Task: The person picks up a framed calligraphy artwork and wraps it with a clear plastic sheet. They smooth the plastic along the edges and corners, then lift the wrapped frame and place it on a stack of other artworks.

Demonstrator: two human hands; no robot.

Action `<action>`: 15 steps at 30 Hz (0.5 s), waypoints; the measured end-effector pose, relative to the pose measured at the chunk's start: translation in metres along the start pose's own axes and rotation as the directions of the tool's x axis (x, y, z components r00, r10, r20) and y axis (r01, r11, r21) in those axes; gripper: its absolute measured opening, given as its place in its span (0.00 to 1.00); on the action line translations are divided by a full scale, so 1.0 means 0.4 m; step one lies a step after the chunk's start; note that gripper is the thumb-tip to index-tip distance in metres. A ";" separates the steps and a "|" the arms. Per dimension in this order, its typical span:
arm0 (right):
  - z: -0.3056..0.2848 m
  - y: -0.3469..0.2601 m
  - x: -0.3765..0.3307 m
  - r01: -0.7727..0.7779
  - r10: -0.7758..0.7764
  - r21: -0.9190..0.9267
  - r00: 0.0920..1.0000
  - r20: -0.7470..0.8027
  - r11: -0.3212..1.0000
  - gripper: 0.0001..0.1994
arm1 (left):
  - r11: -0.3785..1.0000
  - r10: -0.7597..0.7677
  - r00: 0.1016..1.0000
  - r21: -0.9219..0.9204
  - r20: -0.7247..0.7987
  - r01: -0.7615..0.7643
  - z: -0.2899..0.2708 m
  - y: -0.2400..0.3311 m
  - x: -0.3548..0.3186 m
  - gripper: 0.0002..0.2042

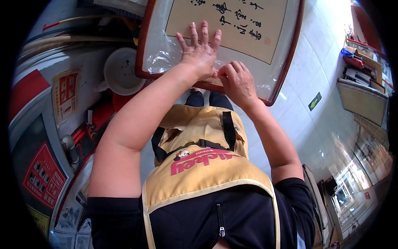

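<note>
Apron fabric, tan with black straps, fills the view nearest me, over a dark shirt. Beyond it both forearms reach forward to a framed calligraphy piece with a reddish-brown wooden rim, covered in clear plastic film (crinkled and shiny near the corners). My right hand sits at the frame's near edge, fingers curled in and pinching at the film there; I cannot tell how much it actually grips. My left hand lies just beside it, flat and spread wide, palm pressing on the film, holding nothing. Left of the frame stands a white bucket; white floor tiles stretch to the right.
</note>
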State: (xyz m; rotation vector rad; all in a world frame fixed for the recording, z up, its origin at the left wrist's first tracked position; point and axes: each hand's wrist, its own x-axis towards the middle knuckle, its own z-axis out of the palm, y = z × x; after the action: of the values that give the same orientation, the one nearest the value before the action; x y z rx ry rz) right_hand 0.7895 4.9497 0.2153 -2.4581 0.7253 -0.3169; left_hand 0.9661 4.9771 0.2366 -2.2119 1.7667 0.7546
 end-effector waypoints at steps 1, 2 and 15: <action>-0.017 0.004 0.000 -0.009 0.008 0.010 1.000 0.028 1.000 0.06 | 1.000 0.003 1.000 -0.006 -0.003 -0.003 -0.001 0.000 -0.001 0.62; -0.025 0.010 -0.008 0.026 -0.025 -0.009 0.998 0.061 1.000 0.06 | 1.000 0.005 1.000 -0.013 -0.007 -0.005 -0.001 0.000 -0.001 0.62; 0.003 -0.025 -0.031 -0.044 0.047 -0.028 0.993 0.112 0.999 0.06 | 1.000 0.009 1.000 -0.025 -0.015 -0.009 0.001 -0.001 0.002 0.63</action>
State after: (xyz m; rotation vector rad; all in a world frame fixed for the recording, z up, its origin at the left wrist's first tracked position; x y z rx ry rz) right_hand 0.7839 4.9644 0.2191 -2.4569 0.7403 -0.1511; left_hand 0.9664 4.9764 0.2358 -2.2330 1.7850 0.7676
